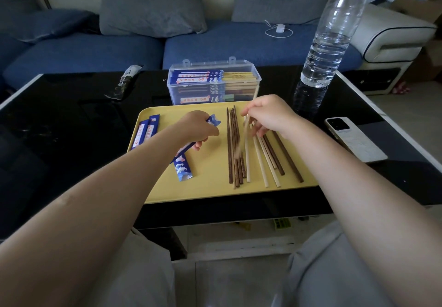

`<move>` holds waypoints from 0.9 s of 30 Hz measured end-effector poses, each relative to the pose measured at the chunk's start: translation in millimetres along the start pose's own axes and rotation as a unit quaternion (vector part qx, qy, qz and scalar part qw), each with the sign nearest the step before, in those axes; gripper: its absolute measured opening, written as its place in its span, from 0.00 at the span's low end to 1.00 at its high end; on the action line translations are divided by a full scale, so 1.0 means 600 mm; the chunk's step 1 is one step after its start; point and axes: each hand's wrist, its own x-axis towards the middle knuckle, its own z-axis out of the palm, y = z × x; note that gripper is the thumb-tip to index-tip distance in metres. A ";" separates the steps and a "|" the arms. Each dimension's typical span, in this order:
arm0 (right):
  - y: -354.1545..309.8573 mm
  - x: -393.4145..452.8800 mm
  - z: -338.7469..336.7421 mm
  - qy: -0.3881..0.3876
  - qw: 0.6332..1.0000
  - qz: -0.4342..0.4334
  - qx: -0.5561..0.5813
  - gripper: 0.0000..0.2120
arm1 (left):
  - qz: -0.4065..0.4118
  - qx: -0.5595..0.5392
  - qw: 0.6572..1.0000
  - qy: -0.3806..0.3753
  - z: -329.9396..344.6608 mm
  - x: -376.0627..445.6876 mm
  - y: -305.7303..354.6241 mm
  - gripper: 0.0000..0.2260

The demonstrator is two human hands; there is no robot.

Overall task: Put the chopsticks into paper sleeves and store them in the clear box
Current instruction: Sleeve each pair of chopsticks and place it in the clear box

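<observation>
Head view: chopsticks (248, 153) (blurred) under right hand (267, 115).

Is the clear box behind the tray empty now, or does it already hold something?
Not empty. Through the wall of the clear box, stacked blue paper sleeves and some yellow ones show, reaching near the top.

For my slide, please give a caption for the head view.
Left hand holds a blue sleeve; right hand lifts chopsticks.

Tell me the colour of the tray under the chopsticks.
Pale yellow: the tray shows plainly in the head view, with the chopsticks lying on it.
</observation>
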 end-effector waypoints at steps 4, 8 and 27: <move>-0.006 0.003 -0.003 0.013 0.999 -0.046 -0.019 0.06 | 0.006 0.020 1.000 0.013 0.001 -0.002 -0.001 0.08; -0.004 0.008 -0.007 0.108 0.988 -0.111 -0.003 0.05 | 0.016 0.045 0.999 0.025 0.000 -0.005 -0.002 0.09; -0.007 0.011 -0.012 0.094 0.931 0.043 0.350 0.10 | 0.068 0.010 0.997 0.023 0.001 -0.012 0.012 0.10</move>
